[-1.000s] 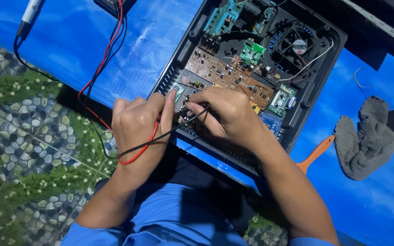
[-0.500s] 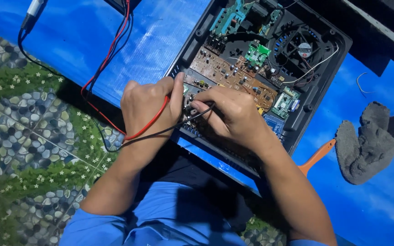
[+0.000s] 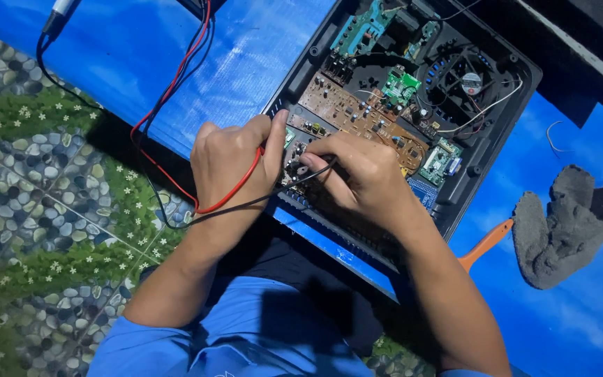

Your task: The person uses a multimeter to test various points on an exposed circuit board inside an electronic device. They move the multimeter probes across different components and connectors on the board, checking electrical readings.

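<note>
My left hand (image 3: 230,162) grips the red test lead (image 3: 176,91) and presses its probe tip onto the near edge of the brown circuit board (image 3: 357,115). My right hand (image 3: 357,174) holds the black test lead (image 3: 246,204) like a pen, with its tip on the same board corner. The board sits inside an opened black device case (image 3: 497,139) on a blue sheet (image 3: 127,56). Both probe tips are hidden under my fingers.
A cooling fan (image 3: 470,82) and green boards (image 3: 400,87) fill the far half of the case. A grey rag (image 3: 560,227) and an orange handle (image 3: 486,243) lie to the right. A pebble-print mat (image 3: 36,202) covers the floor at left. Both leads run to the top edge.
The view has shifted slightly; the case and my hands sit further right in the picture. Both hands stay on the board corner with the probes, barely adjusting.
</note>
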